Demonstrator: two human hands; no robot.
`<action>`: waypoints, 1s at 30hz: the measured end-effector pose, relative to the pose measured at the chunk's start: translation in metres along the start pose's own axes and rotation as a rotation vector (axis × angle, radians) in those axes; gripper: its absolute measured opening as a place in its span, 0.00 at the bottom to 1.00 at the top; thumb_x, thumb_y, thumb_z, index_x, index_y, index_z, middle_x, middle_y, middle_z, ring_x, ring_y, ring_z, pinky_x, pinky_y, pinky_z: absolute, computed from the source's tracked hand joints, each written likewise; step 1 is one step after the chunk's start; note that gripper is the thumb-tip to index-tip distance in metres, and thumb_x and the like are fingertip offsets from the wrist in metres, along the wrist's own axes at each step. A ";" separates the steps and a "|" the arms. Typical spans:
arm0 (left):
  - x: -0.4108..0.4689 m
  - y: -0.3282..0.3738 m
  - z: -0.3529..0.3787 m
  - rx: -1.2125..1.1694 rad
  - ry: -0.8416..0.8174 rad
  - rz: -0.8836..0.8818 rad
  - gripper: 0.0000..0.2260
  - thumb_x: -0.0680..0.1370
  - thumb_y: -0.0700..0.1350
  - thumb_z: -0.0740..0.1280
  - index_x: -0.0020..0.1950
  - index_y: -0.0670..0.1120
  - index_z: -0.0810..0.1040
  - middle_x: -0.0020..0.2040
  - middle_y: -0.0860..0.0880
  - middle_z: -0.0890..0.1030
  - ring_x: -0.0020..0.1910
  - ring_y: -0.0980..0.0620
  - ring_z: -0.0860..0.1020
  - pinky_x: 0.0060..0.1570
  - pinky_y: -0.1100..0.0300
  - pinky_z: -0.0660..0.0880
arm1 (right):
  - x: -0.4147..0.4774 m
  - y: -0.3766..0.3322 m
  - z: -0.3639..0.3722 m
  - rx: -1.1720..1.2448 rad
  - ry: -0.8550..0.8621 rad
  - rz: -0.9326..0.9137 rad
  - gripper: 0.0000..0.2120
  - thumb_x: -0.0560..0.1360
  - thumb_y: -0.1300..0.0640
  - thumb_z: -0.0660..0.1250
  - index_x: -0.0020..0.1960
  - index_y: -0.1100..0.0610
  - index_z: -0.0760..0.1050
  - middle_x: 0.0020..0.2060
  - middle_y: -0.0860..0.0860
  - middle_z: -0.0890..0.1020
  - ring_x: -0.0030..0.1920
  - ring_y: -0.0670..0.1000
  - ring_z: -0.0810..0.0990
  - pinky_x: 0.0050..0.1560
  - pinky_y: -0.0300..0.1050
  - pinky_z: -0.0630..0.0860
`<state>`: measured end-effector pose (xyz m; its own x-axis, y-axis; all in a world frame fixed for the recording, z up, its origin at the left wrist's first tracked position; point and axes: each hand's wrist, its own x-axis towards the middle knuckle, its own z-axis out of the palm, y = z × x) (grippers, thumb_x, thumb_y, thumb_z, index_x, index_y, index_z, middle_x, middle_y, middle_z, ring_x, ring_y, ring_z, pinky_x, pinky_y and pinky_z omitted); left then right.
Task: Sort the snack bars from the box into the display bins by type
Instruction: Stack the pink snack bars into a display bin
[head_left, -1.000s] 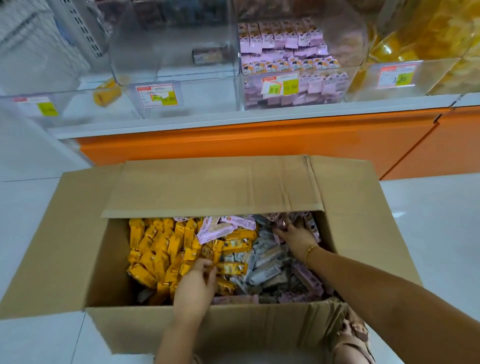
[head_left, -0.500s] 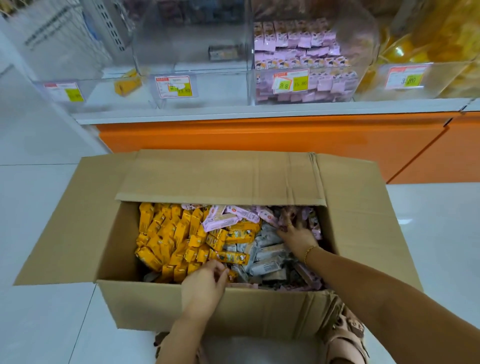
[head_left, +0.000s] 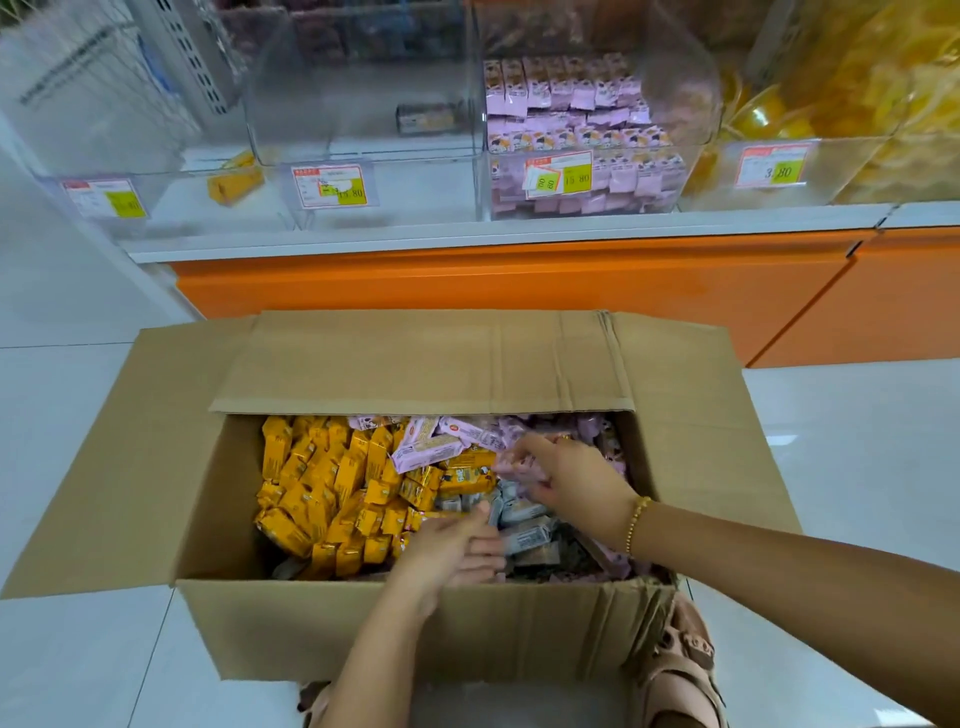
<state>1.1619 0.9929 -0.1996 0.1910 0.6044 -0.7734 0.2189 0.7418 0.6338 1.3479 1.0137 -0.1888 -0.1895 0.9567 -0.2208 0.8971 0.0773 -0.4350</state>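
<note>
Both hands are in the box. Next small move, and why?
Probably lift the right hand up out of the brown cardboard box: it seems to grip pink-wrapped snack bars, and the clear plastic bin already holding pink packs stands beyond the box.

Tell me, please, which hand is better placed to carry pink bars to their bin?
Right, probably. The right hand curls round pink bars in the box, nearly below the pink-filled bin. The left hand lies open by the yellow bars.
</note>
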 end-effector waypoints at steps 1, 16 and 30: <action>-0.006 0.008 0.005 -0.118 -0.104 -0.071 0.22 0.77 0.55 0.64 0.56 0.36 0.79 0.46 0.41 0.84 0.46 0.45 0.84 0.46 0.57 0.81 | -0.005 -0.008 -0.013 0.134 0.057 -0.012 0.16 0.73 0.62 0.67 0.59 0.54 0.71 0.36 0.47 0.75 0.34 0.43 0.74 0.31 0.35 0.67; -0.032 0.077 0.031 -0.803 -0.294 0.399 0.30 0.52 0.51 0.84 0.48 0.38 0.82 0.51 0.37 0.82 0.46 0.45 0.83 0.43 0.55 0.82 | -0.031 -0.041 -0.102 1.167 0.112 0.025 0.15 0.66 0.57 0.74 0.50 0.55 0.73 0.50 0.53 0.82 0.44 0.61 0.82 0.48 0.57 0.81; -0.046 0.131 0.027 -0.525 -0.188 0.517 0.18 0.69 0.43 0.75 0.58 0.48 0.78 0.48 0.44 0.83 0.45 0.42 0.80 0.43 0.56 0.79 | 0.004 -0.038 -0.127 0.701 0.206 -0.166 0.24 0.73 0.44 0.65 0.69 0.42 0.69 0.64 0.42 0.76 0.59 0.45 0.78 0.61 0.44 0.75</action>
<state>1.2078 1.0543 -0.0806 0.3156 0.8880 -0.3344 -0.4176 0.4464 0.7914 1.3635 1.0502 -0.0620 -0.1602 0.9865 0.0343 0.3853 0.0945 -0.9180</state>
